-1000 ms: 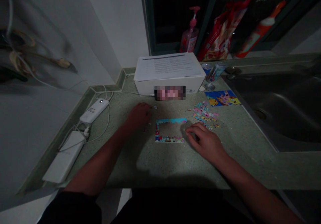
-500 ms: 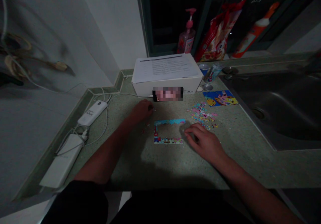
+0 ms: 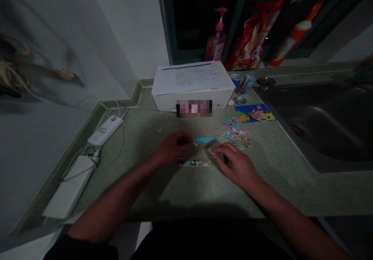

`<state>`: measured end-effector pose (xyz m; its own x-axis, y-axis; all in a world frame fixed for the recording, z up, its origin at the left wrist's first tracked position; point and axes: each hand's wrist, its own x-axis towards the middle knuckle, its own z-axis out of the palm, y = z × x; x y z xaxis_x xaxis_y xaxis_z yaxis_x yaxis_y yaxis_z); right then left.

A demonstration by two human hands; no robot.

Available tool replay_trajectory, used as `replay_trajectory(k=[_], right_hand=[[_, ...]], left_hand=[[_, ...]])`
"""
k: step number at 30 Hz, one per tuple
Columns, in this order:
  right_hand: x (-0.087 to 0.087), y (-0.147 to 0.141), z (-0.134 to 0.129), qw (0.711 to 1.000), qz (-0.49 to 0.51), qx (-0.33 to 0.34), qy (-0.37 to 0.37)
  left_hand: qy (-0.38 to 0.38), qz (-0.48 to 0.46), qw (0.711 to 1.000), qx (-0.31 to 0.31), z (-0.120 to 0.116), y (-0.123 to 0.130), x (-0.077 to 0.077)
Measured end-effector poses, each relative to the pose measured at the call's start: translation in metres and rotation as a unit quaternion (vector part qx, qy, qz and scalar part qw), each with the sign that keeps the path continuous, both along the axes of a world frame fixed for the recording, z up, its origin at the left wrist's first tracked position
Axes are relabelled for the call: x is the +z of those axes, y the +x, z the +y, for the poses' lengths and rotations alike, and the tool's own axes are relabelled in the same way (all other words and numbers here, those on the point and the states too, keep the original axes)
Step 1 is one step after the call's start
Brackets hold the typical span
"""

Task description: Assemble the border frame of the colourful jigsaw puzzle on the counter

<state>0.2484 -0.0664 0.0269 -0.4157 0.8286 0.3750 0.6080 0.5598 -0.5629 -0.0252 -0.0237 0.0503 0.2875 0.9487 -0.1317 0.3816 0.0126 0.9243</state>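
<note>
A partly assembled jigsaw puzzle lies flat on the counter, a frame of joined edge pieces (image 3: 194, 163) around a bare middle. My left hand (image 3: 175, 146) hangs over its left part, hiding that side. Its thumb and fingers pinch what looks like a small puzzle piece by the blue top edge. At the right side of the frame is my right hand (image 3: 234, 161), fingertips pinched together; something pale and small shows there, too blurred to name. Beyond it lies a pile of loose puzzle pieces (image 3: 233, 132). One loose piece (image 3: 159, 130) sits alone to the left.
A white box (image 3: 192, 85) with a paper on top stands behind, a phone (image 3: 194, 108) leaning against it. A cartoon picture card (image 3: 255, 113) lies near the sink (image 3: 329, 124). White power banks (image 3: 70, 186) and cables run along the left. Cans (image 3: 247, 83) stand behind.
My left hand has moved right and nearer, from beside the phone to over the puzzle's left part. The loose piece by its fingertips is gone from there. My right hand stays almost still.
</note>
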Motion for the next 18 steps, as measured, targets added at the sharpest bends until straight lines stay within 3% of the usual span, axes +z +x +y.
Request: replay_trajectory(k=[3, 5, 10, 12, 14, 16, 18], right_hand=[[0.003, -0.002, -0.003, 0.999, 0.025, 0.04, -0.022], [0.004, -0.004, -0.004, 0.996, 0.033, 0.075, -0.039], [0.002, -0.005, -0.002, 0.993, 0.031, 0.101, -0.049], [0.001, -0.004, -0.001, 0.994, 0.02, 0.095, -0.045], [0.001, -0.003, -0.001, 0.996, 0.01, 0.084, -0.04], [0.001, -0.002, 0.0, 0.997, 0.0, 0.073, -0.037], [0.001, -0.002, 0.0, 0.997, -0.006, 0.067, -0.034]], left_hand=[[0.002, -0.004, 0.999, -0.047, -0.032, 0.018, 0.001], [0.009, 0.0, 0.999, -0.044, -0.045, 0.029, -0.001], [0.041, 0.037, 0.998, -0.041, -0.047, 0.033, -0.007], [0.075, 0.093, 0.992, -0.032, -0.037, 0.02, -0.004], [0.109, 0.182, 0.977, 0.029, -0.024, -0.004, 0.002], [0.1, 0.255, 0.96, 0.061, -0.011, -0.032, 0.007], [0.075, 0.31, 0.946, 0.049, 0.0, -0.058, 0.01]])
